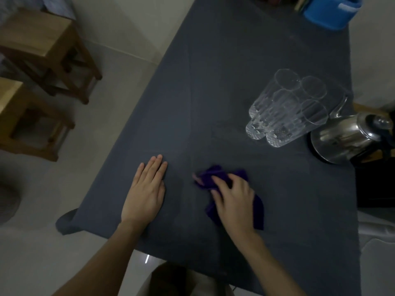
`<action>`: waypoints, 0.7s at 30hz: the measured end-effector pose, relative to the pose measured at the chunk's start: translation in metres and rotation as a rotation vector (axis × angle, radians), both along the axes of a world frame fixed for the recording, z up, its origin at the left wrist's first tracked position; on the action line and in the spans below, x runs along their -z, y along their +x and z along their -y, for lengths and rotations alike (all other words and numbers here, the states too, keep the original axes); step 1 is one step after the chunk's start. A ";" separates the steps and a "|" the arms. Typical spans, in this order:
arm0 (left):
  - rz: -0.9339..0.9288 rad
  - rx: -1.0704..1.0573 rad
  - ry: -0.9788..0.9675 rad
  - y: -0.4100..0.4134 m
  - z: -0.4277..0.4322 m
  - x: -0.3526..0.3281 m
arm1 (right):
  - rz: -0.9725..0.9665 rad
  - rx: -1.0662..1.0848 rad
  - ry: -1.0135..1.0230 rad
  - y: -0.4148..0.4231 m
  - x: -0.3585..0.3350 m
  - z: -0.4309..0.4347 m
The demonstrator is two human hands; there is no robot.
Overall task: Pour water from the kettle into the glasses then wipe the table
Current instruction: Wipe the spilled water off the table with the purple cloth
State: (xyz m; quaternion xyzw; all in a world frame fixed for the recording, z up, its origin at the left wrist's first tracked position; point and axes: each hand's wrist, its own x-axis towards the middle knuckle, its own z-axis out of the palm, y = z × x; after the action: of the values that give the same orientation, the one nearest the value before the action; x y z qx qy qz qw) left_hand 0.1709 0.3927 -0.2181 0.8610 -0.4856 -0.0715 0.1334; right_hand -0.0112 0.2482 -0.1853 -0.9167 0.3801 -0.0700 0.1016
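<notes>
A table under a dark grey cloth [213,92] fills the middle of the head view. My right hand [233,201] presses a crumpled purple cloth [213,175] onto it near the front edge; the cloth's far end is blurred. My left hand [147,186] lies flat on the table to the left, fingers together, holding nothing. Several clear ribbed glasses [286,107] stand bunched together at the right. Just right of them sits a shiny steel kettle [346,139] on its base, spout toward the glasses.
A blue plastic container [329,11] stands at the table's far right corner. Two wooden stools [49,52] are on the pale tiled floor to the left. A dark object [376,184] sits beside the table's right edge, below the kettle.
</notes>
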 end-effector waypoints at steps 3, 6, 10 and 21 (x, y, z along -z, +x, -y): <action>-0.007 0.014 -0.012 0.000 -0.001 0.000 | -0.014 -0.279 -0.001 0.030 0.000 -0.030; -0.004 0.024 -0.005 0.001 -0.002 0.003 | -0.009 -0.447 0.013 0.019 0.004 -0.042; -0.012 0.005 0.001 0.001 -0.001 0.002 | -0.010 -0.651 0.082 -0.046 0.005 -0.036; -0.003 -0.015 0.008 -0.002 0.000 0.000 | -0.154 0.235 -0.087 -0.248 -0.005 0.075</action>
State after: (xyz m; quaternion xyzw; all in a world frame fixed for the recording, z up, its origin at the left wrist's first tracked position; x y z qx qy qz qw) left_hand 0.1688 0.3923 -0.2178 0.8650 -0.4786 -0.0737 0.1312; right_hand -0.2596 0.1737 -0.1805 -0.8720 0.4881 -0.0272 0.0235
